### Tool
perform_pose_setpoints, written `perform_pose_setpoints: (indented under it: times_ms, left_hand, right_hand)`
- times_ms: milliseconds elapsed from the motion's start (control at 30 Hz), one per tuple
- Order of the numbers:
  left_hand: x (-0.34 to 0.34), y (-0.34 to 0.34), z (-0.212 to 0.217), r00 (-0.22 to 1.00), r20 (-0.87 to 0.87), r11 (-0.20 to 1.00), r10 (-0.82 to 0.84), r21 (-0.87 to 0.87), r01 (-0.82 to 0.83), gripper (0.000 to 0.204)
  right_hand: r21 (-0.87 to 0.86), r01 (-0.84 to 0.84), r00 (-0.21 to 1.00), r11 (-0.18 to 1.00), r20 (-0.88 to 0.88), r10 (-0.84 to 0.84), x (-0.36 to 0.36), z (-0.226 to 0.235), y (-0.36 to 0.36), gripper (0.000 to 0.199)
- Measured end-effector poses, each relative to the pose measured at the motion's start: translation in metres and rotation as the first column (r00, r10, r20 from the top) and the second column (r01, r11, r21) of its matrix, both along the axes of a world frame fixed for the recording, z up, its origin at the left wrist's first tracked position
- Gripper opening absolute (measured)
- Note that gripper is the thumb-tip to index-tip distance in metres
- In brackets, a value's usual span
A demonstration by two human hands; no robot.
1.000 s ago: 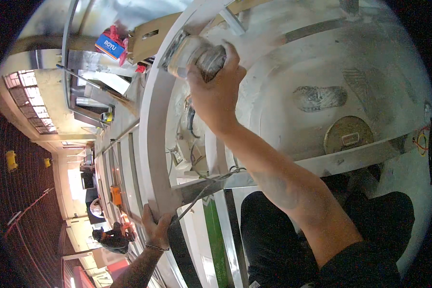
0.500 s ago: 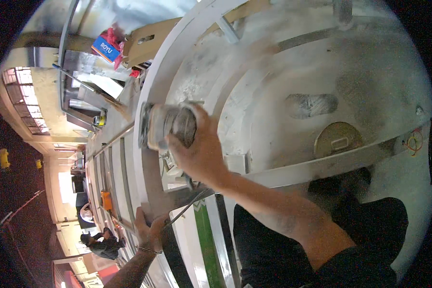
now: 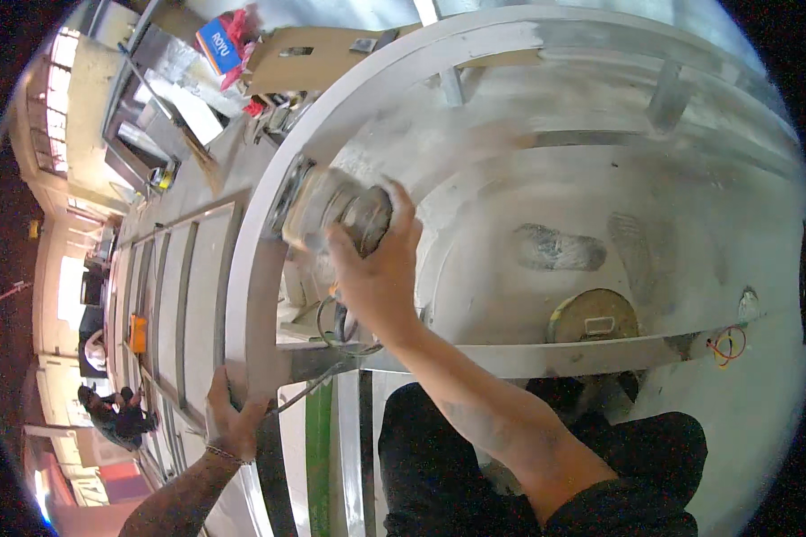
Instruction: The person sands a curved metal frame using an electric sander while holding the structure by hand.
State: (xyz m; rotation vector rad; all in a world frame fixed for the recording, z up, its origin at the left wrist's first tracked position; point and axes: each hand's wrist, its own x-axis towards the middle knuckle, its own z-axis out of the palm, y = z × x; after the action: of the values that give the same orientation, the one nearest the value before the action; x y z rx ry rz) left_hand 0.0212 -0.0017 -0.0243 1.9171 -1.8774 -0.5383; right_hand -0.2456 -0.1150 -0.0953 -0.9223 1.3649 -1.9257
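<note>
My right hand [image 3: 376,273] is closed around the rounded, dusty body of an electric sander [image 3: 324,210]. The sander's flat pad lies against the inner face of a curved whitish metal frame [image 3: 242,291]. Lower left, my left hand [image 3: 231,419] has its fingers wrapped on the frame's lower corner; part of them is hidden. A grey cable [image 3: 312,387] runs past that hand up towards loops below the sander. Blur softens the sander's outline.
Inside the curve, a dusty floor shows shoe prints [image 3: 560,248] and a round lid [image 3: 593,320]. Coloured wires [image 3: 725,345] stick out at right. Cardboard [image 3: 287,58] lies beyond the frame. Another person [image 3: 116,416] crouches at far left beside a ladder-like metal frame [image 3: 181,291].
My view has turned, so the frame sits differently. The sander remains against the frame's inner face in my right hand, tilted differently. My left hand stays at the corner.
</note>
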Motion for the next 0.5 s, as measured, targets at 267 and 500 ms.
perform_pose_setpoints:
  times_ms: [267,500]
  left_hand:
    - [-0.013,0.001,0.011,0.993,0.107,0.993,0.048,0.099,-0.059,0.054]
    - [-0.014,0.002,0.008,0.99,0.143,1.0,0.017,0.013,-0.019,0.054]
  right_hand:
    - [0.031,0.107,0.993,0.994,0.053,-0.108,-0.021,0.004,-0.031,0.084]
    - [-0.025,0.156,0.972,0.987,0.183,-0.149,-0.047,0.003,-0.055,0.085]
